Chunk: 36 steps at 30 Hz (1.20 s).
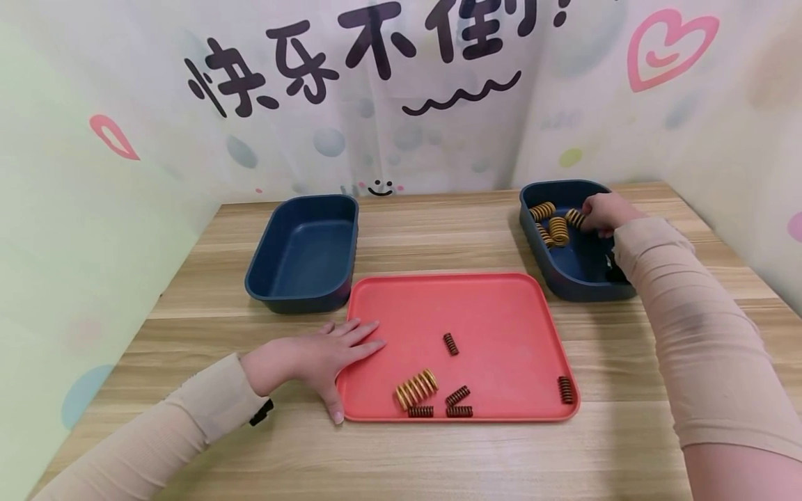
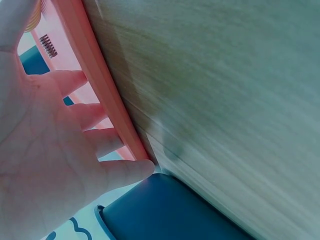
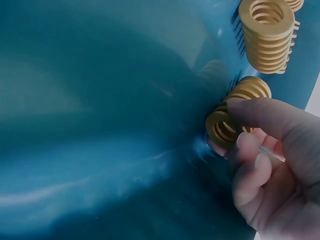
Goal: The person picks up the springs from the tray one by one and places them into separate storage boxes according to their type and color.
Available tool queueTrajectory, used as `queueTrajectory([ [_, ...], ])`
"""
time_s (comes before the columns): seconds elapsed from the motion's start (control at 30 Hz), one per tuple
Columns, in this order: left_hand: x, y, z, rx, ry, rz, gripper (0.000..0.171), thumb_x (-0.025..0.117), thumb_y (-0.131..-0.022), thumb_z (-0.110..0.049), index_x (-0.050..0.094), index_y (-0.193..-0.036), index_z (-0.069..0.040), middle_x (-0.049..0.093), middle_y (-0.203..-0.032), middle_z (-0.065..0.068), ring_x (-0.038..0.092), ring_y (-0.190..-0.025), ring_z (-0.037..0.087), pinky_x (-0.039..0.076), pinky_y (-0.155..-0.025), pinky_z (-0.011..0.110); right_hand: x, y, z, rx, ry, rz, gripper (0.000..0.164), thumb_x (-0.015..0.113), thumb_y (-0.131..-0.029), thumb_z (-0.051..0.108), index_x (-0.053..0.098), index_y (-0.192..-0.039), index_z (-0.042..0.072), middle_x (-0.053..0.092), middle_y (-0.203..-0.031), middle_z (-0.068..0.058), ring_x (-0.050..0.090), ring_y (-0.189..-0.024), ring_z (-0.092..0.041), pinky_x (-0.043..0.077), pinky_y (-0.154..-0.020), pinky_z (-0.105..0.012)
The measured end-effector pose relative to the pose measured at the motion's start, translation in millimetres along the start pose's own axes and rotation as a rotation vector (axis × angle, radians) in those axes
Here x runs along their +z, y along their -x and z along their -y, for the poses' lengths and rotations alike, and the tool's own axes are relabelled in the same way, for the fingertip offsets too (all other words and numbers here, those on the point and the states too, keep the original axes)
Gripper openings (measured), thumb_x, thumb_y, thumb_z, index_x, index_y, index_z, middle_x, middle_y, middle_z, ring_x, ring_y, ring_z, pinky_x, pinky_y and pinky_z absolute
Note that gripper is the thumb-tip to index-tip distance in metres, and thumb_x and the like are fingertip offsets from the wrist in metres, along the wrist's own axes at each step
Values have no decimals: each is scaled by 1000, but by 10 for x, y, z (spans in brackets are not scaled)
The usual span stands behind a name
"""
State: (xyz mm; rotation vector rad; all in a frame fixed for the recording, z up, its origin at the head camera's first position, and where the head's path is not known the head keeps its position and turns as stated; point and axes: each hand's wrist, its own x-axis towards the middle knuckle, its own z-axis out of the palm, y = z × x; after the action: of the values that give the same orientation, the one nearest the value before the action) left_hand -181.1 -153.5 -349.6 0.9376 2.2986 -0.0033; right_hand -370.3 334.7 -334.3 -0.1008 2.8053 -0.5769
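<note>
My right hand (image 1: 606,214) reaches into the right blue bin (image 1: 570,287) and pinches a yellow coil spring (image 3: 245,92) between thumb and fingers. Several more yellow springs (image 1: 559,231) lie beside it against the bin's left side. With fingers spread, my left hand (image 1: 326,356) rests on the left rim of the red tray (image 1: 401,313). On that tray lie a larger yellow spring (image 1: 416,390) and several small dark brown springs (image 1: 451,344), mostly near its front edge; one brown spring (image 1: 566,390) is at the right front corner.
Another blue bin (image 1: 319,254) with nothing in it stands behind my left hand, close to the tray's back left corner. All stand on a wood-grain table (image 1: 438,463). A printed white curtain (image 1: 401,139) hangs behind and along both sides.
</note>
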Motion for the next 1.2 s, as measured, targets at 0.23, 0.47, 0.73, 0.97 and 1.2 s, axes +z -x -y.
queueTrajectory([
  [0.23,-11,8,-12,9,6,0,113,78,-60,-53,16,-148,-18,1,-154,7,-3,-140,33,7,-107,58,-28,-7,24,24,11,51,30,58,-81,6,44,-102,-10,46,-80,-20,50,-49,-16,45,-47,-27],
  [0.47,-24,16,-22,12,12,1,112,77,-61,-53,16,-148,-17,1,-154,8,-3,-140,33,7,-107,58,-188,32,107,-25,33,57,52,60,-81,7,34,-119,-17,48,-88,-27,52,-48,-16,46,-47,-29],
  [0.73,-19,18,-11,14,5,-1,113,77,-60,-54,16,-148,-17,1,-154,8,-2,-140,34,7,-107,58,-468,213,442,-74,88,-12,55,57,-86,11,31,-129,-12,50,-100,-32,54,-55,-22,46,-50,-33],
  [0.97,-7,1,3,18,9,0,113,77,-60,-55,15,-148,-18,0,-154,8,-3,-140,33,7,-107,58,-617,409,814,-148,155,-51,52,55,-90,15,32,-132,-6,45,-118,-37,59,-73,-31,51,-65,-40],
  [1.2,-2,1,10,20,7,-7,114,77,-60,-55,15,-148,-18,0,-154,8,-3,-140,34,7,-107,58,-551,697,1294,-245,285,-116,53,57,-90,21,35,-135,3,49,-123,-29,54,-100,-40,44,-85,-51],
])
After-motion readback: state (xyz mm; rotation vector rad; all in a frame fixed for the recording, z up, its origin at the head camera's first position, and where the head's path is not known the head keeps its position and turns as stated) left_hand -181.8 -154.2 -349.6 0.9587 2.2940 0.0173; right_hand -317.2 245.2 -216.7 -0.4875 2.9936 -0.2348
